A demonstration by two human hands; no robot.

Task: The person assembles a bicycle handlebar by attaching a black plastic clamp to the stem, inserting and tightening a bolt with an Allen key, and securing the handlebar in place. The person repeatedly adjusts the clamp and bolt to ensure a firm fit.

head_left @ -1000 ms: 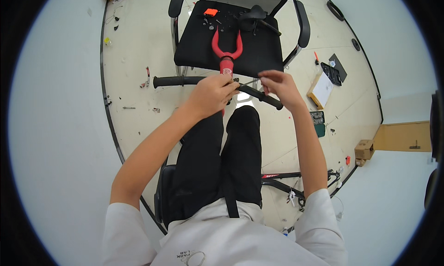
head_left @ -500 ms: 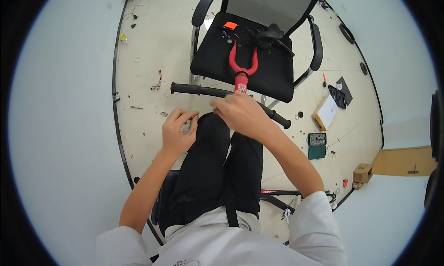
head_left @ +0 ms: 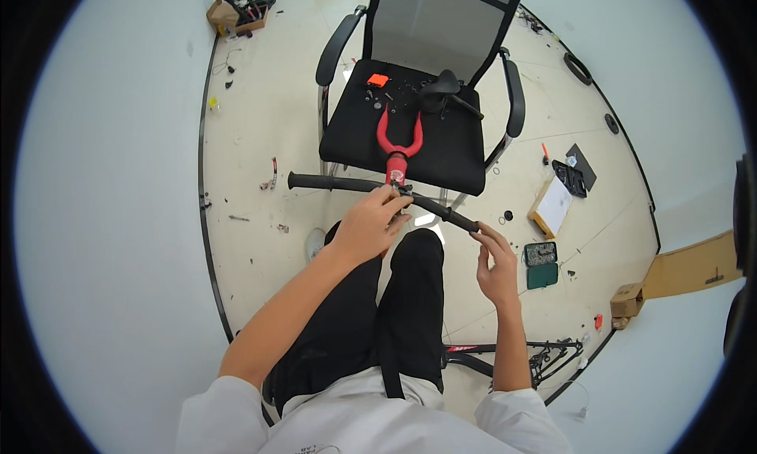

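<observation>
A black handlebar (head_left: pixel 349 183) lies crosswise above my knees. It joins a red bicycle fork (head_left: pixel 397 168), whose two prongs rest on the black chair seat (head_left: pixel 449 160). At the dark stem clamp (head_left: pixel 404 190), my left hand (head_left: pixel 369 224) has its fingers closed together; whatever is between the fingertips is hidden. My right hand (head_left: pixel 497 269) holds the handlebar's right grip end, fingertips over it and the thumb below. Farther back on the seat are a black bicycle saddle (head_left: pixel 438 93), an orange box (head_left: pixel 378 80) and several small metal parts (head_left: pixel 378 104).
Chair armrests (head_left: pixel 337 50) flank the seat. On the floor at right lie an open green case (head_left: pixel 542 276), a white-topped box (head_left: pixel 551 208) and a black tool case (head_left: pixel 569 178). A black bicycle frame (head_left: pixel 505 350) is beside my right thigh. Small parts lie scattered at left.
My left hand has moved right and up to the stem. My right hand has left the stem area for the right grip end. The chair and handlebar appear lower in view.
</observation>
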